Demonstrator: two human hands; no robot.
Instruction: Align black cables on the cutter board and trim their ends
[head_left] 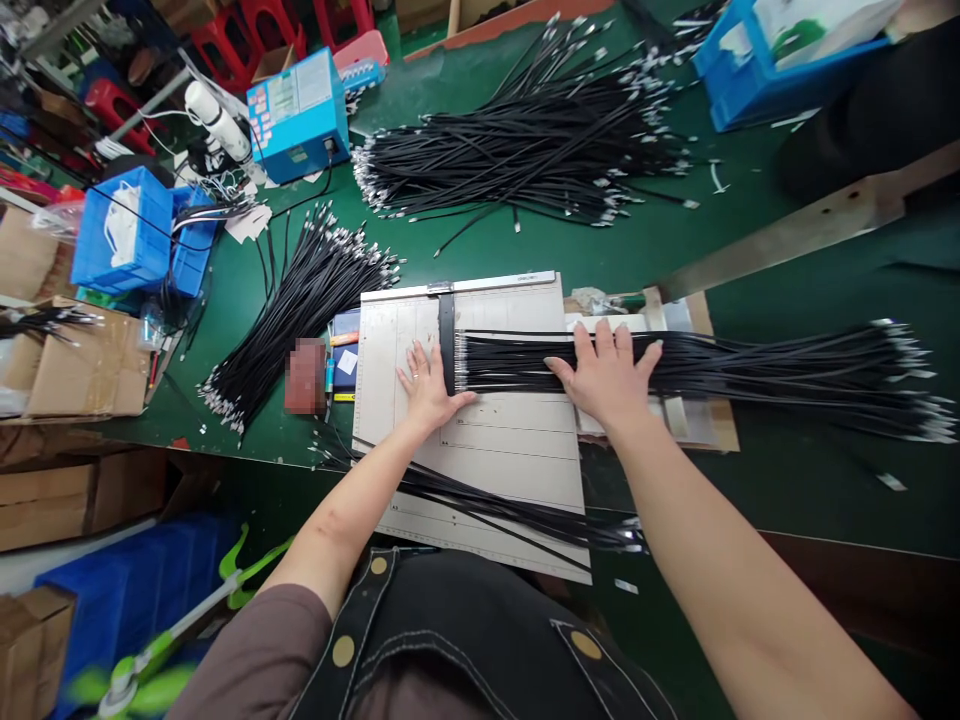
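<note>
A row of black cables (750, 365) lies flat across a pale ruled board (510, 430), their metal-tipped left ends lined up against a dark stop bar (447, 340). My left hand (429, 388) rests on the board at that bar, fingers spread and thumb near the cable tips. Palm down, my right hand (611, 375) presses on the middle of the row with its fingers apart. The far ends of the cables fan out to the right. Nearer my body, a few loose black cables (480, 500) cross the lower part of the board.
A big heap of black cables (517, 150) lies at the back, and a second bundle (292, 310) at the left. Behind that bundle stand a blue box-shaped device (298, 115) and blue bins (124, 235). A metal bar (810, 230) juts in from the right. Below left is a green-bladed fan (146, 680).
</note>
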